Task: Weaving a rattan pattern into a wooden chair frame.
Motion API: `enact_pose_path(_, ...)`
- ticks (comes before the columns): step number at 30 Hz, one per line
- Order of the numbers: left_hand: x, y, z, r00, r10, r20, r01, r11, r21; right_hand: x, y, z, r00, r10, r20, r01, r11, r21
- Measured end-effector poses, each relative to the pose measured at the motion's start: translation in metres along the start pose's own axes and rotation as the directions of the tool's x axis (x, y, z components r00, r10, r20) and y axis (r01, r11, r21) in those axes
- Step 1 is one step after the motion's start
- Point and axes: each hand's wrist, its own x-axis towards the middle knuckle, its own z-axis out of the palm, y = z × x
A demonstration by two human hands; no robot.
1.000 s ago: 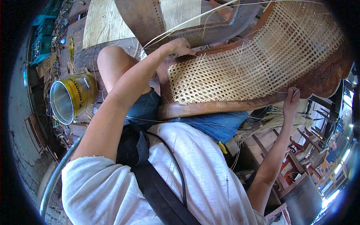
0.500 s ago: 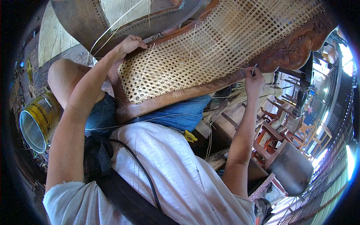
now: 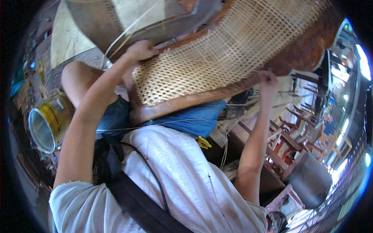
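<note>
A carved brown wooden chair frame (image 3: 217,93) rests tilted across my lap, with a woven cane panel (image 3: 202,62) filling it. At the frame's far edge, my left hand (image 3: 140,50) is closed, its fingertips bent against the rim where the cane ends; what they pinch is hidden. My right hand (image 3: 268,80) is closed at the frame's near right edge, beside the carved part. A small dark tool (image 3: 269,77) shows at its fingers, too blurred to name exactly. A loose cane strand (image 3: 167,122) runs across my lap below the frame.
To the left stands a yellow metal bucket (image 3: 60,112). Beyond the panel lies a curved wooden frame with holes (image 3: 95,23). Something yellow, like a tool handle (image 3: 203,142), lies near my lap. Several wooden chairs (image 3: 289,143) are stacked at the right.
The whole view has shifted, so most things appear a little farther right, and the picture is more blurred. Both hands stay at the same edges of the frame.
</note>
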Motion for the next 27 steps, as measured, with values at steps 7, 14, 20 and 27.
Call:
enact_pose_path(7, -0.01, 0.187, -0.013, 0.914, 0.382, 0.135, -0.116, 0.568, -0.815, 0.023, -0.133, -0.023, 0.987, 0.127, 0.099, -0.161, 0.793, 0.587)
enact_pose_path(14, 0.021, 0.103, -0.02, 0.97, 0.24, 0.043, -0.136, 0.678, -0.722, 0.011, -0.106, 0.08, 0.755, 0.023, 0.655, -0.062, 0.997, 0.037)
enact_pose_path(20, 0.028, 0.086, 0.017, 0.988, 0.109, 0.111, -0.051, 0.901, -0.43, 0.019, -0.171, 0.094, 0.577, 0.097, 0.811, 0.179, 0.954, -0.242)
enact_pose_path(27, 0.04, 0.069, 0.024, 0.993, 0.099, 0.068, -0.042, 0.816, -0.577, 0.03, -0.182, 0.121, 0.511, 0.13, 0.85, 0.315, 0.891, -0.326)
